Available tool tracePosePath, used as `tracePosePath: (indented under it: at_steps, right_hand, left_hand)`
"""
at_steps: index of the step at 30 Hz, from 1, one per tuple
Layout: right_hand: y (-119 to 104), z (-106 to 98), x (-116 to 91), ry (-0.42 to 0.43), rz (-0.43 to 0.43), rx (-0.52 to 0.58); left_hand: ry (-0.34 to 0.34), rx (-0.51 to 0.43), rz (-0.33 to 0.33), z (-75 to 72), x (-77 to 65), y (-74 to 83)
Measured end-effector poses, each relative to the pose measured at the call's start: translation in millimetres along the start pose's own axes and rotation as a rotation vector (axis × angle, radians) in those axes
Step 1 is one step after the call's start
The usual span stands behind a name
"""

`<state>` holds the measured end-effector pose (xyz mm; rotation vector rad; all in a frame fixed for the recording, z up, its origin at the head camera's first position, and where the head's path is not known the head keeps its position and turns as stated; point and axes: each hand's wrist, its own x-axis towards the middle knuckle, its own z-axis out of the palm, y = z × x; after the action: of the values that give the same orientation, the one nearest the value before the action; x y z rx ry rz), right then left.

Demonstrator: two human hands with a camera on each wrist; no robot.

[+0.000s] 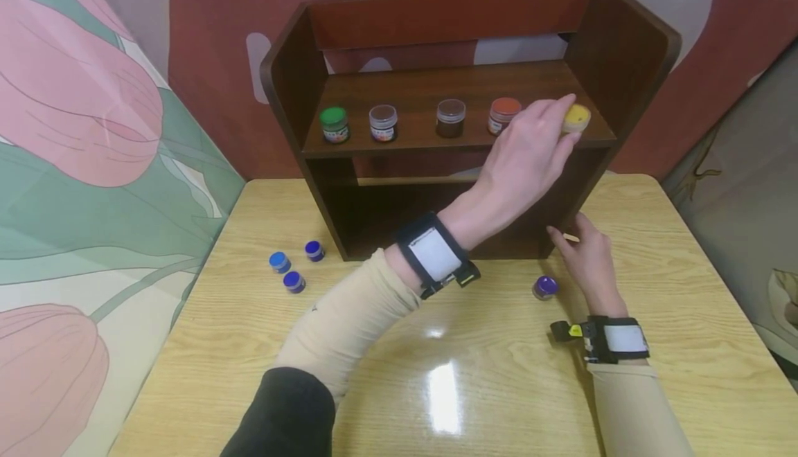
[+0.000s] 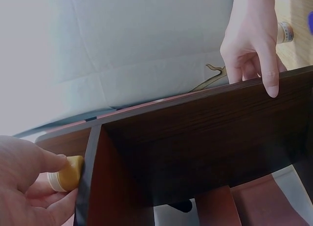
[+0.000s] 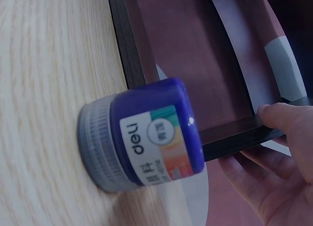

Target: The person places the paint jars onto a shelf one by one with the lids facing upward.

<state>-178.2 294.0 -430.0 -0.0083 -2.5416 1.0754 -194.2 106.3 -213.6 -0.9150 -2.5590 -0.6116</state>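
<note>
My left hand (image 1: 526, 149) reaches across to the upper board of a dark brown wooden shelf (image 1: 449, 144). It holds a small yellow paint jar (image 1: 577, 117) between thumb and fingers, by the board's right end. In the left wrist view, that jar shows a white ribbed band. My right hand (image 1: 589, 260) grips the front edge of the shelf's right side panel near the table, thumb inside and fingers outside. Close to that hand stands a purple paint jar (image 1: 545, 287). Its ribbed cap (image 3: 98, 145) faces the table in the right wrist view.
Along the upper board stand a green jar (image 1: 335, 124), a clear-topped jar (image 1: 383, 123), a dark brown jar (image 1: 450, 118) and a red-topped jar (image 1: 503, 115). Three blue jars (image 1: 294, 282) cluster left on the wooden table (image 1: 386, 374). A patterned wall (image 1: 212, 97) rises behind.
</note>
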Motion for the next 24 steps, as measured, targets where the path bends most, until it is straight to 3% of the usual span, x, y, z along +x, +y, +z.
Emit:
tracePosePath:
  at_steps: [24]
  right_hand:
    - [-2.0,-0.1,0.1,0.002,0.007,-0.002]
  left_hand:
    - [0.008,0.092,-0.016,6.0,8.2,2.3]
